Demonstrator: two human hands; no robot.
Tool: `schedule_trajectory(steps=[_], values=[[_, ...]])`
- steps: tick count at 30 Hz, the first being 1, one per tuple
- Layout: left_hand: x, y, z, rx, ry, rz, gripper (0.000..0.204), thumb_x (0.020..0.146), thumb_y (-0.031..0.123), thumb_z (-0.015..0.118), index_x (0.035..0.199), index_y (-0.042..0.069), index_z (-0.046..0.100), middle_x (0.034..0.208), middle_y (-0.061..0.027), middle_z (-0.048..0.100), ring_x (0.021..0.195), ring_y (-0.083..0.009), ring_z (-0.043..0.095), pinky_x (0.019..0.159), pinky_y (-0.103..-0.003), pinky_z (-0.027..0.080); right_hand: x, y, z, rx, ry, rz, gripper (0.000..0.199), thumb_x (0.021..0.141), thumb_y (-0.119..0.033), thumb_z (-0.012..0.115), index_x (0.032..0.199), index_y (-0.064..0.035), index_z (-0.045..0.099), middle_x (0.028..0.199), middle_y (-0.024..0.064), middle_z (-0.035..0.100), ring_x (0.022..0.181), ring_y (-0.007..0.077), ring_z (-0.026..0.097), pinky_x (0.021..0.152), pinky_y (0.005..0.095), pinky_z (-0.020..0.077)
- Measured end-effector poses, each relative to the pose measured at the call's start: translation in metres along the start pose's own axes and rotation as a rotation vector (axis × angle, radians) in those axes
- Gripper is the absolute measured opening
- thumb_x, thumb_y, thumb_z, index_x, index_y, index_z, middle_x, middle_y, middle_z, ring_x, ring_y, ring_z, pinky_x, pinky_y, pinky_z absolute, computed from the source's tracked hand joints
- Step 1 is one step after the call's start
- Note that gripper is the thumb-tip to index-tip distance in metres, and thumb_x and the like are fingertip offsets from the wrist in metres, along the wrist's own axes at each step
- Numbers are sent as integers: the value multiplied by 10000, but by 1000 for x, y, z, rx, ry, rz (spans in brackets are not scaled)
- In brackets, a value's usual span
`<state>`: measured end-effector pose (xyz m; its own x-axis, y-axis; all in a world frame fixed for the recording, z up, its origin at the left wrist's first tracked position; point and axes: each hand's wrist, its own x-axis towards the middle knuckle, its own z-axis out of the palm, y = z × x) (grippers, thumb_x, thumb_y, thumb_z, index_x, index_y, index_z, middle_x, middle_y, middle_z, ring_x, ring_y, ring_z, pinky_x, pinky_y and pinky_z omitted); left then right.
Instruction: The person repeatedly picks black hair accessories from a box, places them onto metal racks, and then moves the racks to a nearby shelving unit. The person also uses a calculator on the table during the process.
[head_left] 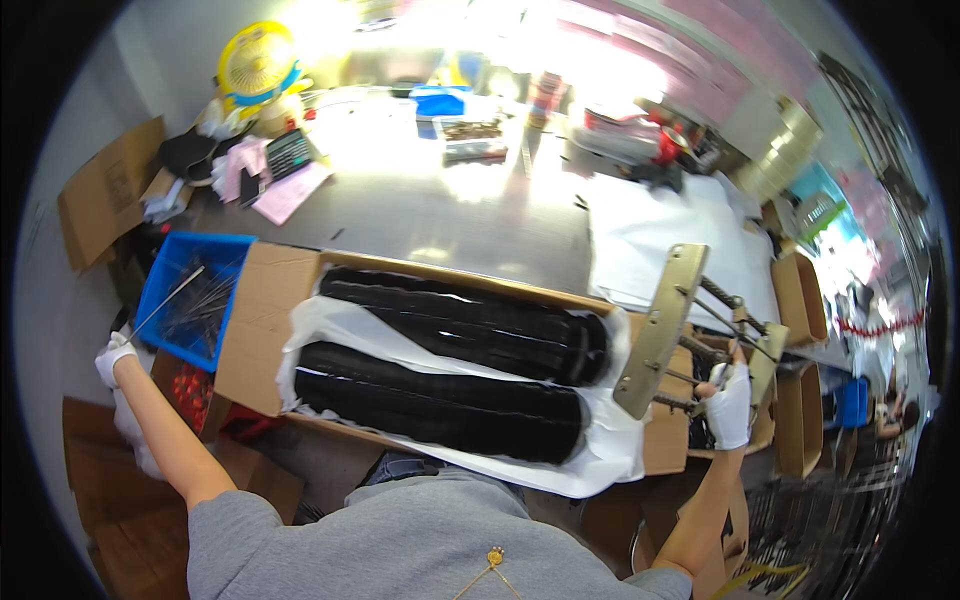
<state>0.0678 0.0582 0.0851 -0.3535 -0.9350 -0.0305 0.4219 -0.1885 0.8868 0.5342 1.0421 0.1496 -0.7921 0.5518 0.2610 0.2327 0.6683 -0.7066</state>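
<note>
My left hand, in a white glove, reaches out to the far left and is closed on the end of a thin metal rod. The rod slants over a blue bin that holds several similar thin rods. On the right, my right hand, also gloved in white, grips a brass-coloured metal bracket with two plates joined by springs and rods. The bracket is held tilted above the right end of an open cardboard box. Inside that box lie two rows of black, glossy parts, with white wrapping sheet between and around them.
Small red parts fill a box below the blue bin. Across the metal table stand a yellow fan, a calculator, a blue tray and white sheets. More cardboard boxes stand at right.
</note>
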Motion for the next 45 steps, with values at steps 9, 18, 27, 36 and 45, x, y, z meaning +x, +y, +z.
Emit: schedule_trajectory(steps=[9,18,27,36,45], values=[[-107,-81,80,275,-395,-672,639,974,495,563,1420,39,536,1441,-93,577,1358,-305,497,1147,-440,357,67,-201,224,-373,-81,-666,512,789,-115,774,1280,-77,635,712,97,622,671,303,607,676,409,491],[-529,-40,134,-122,-2525,655,322,886,126,663,1193,33,631,1346,-183,594,1348,-369,496,1181,-469,302,18,-255,189,-317,-295,-772,405,722,-99,706,1123,-158,698,676,57,602,669,276,622,689,404,447],[-728,-19,67,-218,-2091,-1010,450,1082,279,469,1447,22,417,1175,-151,615,1022,-264,642,963,-385,531,-244,-191,63,-354,445,519,306,879,-170,711,1167,-69,696,868,184,694,779,336,682,716,401,533],[-774,-54,-27,269,-2137,-1697,239,1033,349,557,1104,133,631,1140,-52,686,827,-166,644,560,-247,489,-530,-175,-77,-761,831,1785,410,903,-506,634,956,-117,751,986,135,740,941,348,695,780,451,552],[-826,9,-105,556,-2213,-1595,330,1013,200,492,1299,71,590,883,-24,635,642,-137,577,465,-231,456,-710,-68,-248,-542,807,2044,278,897,-277,615,908,-38,756,931,196,734,812,315,710,681,403,539]])
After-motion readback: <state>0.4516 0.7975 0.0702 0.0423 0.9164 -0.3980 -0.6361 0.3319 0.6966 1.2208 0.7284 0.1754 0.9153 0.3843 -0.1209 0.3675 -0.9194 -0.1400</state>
